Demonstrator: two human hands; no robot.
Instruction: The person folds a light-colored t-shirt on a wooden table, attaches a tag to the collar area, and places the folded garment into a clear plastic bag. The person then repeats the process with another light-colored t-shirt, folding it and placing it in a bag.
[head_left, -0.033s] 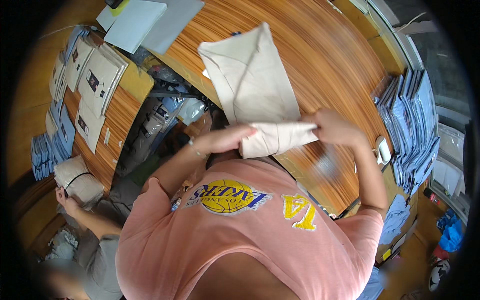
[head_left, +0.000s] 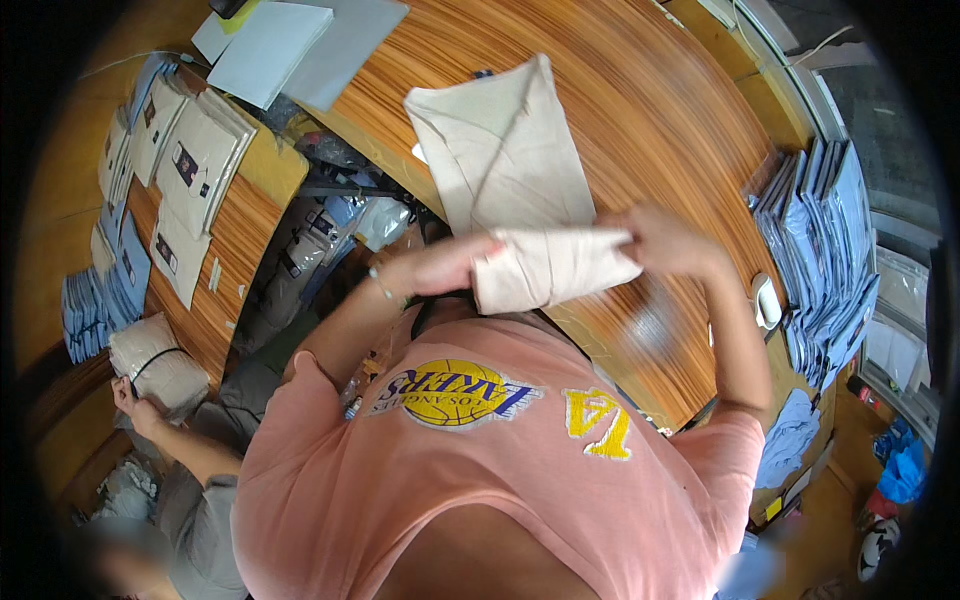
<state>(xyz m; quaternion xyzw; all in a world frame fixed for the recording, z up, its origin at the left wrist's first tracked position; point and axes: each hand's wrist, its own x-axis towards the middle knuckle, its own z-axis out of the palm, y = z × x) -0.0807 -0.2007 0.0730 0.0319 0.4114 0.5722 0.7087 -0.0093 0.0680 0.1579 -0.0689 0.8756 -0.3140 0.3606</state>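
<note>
A beige cloth garment (head_left: 500, 140), partly folded, lies over the near edge of the wooden table. Its near part is turned up into a thick fold (head_left: 555, 268) just in front of my chest. My left hand (head_left: 440, 268) grips the left end of this fold, with the thumb on top. At the opposite end, my right hand (head_left: 665, 242) has closed fingers on the fold's corner, slightly blurred. The far part of the garment rests flat, with creases running across it. The fingers under the cloth are hidden.
Stacks of bagged blue garments (head_left: 815, 240) stand at the table's right. On the left table (head_left: 210, 300) are piles of beige garments (head_left: 205, 160). A co-worker's hand (head_left: 140, 405) touches a strapped beige bundle (head_left: 160, 360). White and grey sheets (head_left: 270, 50) lie far left.
The garment's far part has shifted slightly to the right and its far corner sits a little nearer. Both hands keep hold of the fold, which has moved slightly.
</note>
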